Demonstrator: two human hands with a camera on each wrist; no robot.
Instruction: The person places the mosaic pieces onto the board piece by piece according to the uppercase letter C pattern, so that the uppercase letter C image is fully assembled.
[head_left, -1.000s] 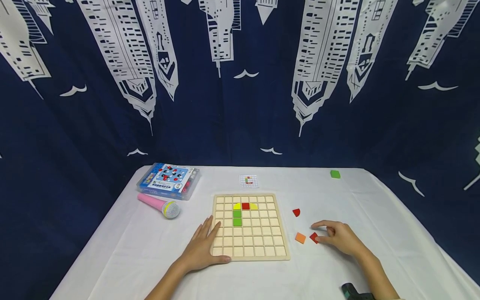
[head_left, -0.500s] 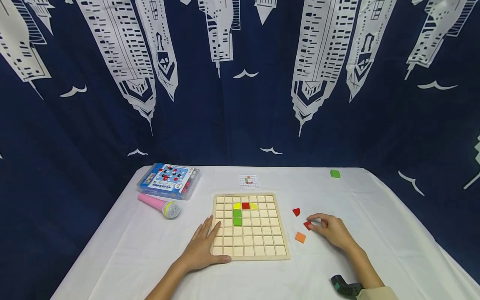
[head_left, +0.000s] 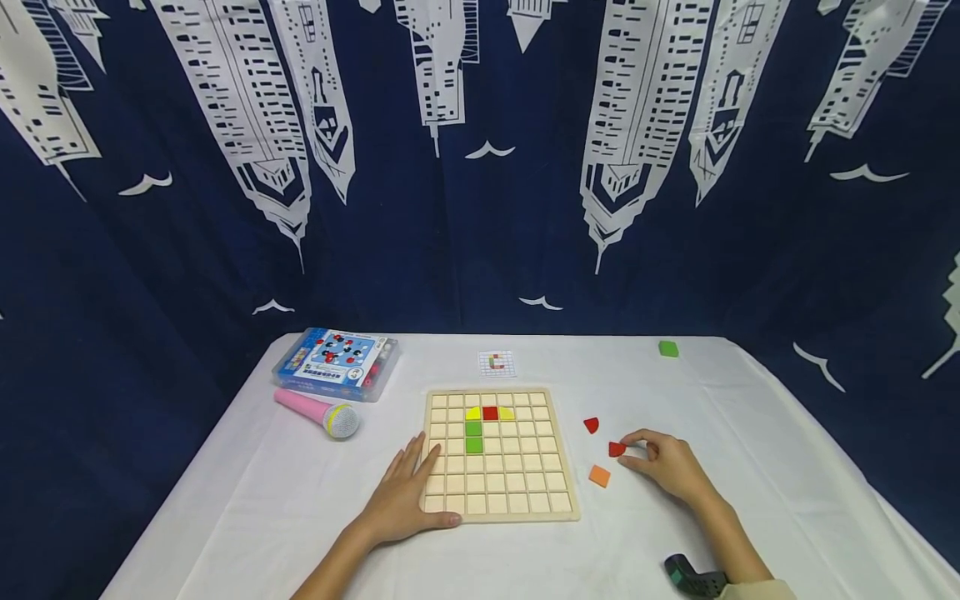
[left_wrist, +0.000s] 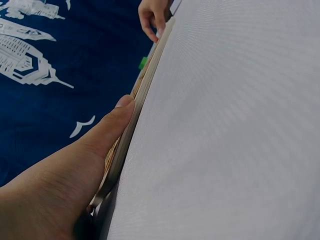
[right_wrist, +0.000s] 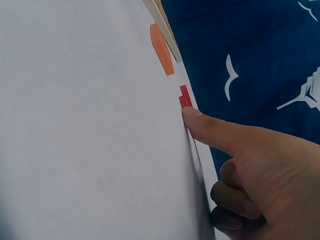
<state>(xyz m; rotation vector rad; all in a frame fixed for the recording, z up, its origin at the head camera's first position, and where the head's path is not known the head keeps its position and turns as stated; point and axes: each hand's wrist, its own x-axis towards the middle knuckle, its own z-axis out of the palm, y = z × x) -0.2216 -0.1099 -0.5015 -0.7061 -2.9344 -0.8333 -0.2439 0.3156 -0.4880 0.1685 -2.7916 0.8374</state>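
On the white-clothed table (head_left: 247, 500) in the head view, a wooden grid board (head_left: 498, 454) lies near the middle, with two yellow pieces, a red piece and two green pieces set in cells toward its far side. The left hand (head_left: 401, 496) lies flat with straight fingers on the board's near left corner, holding nothing. To the right of the board, the right hand (head_left: 667, 462) rests on the cloth with its fingers partly curled; its fingertips touch a small red piece (head_left: 617, 449), though a true pinch cannot be made out here. An orange piece (head_left: 599, 476) lies just nearer and to the left of it, and another red piece (head_left: 592, 425) lies a little farther off. A pattern card (head_left: 497, 363) sits beyond the board, a green piece (head_left: 668, 348) near the far right edge, and a pink toy microphone (head_left: 318, 412) and a blue plastic box (head_left: 337, 362) at the far left. In the left wrist view, the left hand's thumb (left_wrist: 107, 127) presses against the board's edge (left_wrist: 145, 85), the hand open. In the right wrist view, the right hand (right_wrist: 250, 165) points its forefinger out straight, its tip touching the red piece (right_wrist: 185, 97), while the other fingers curl under; the orange piece (right_wrist: 161, 48) lies beyond, apart from it.
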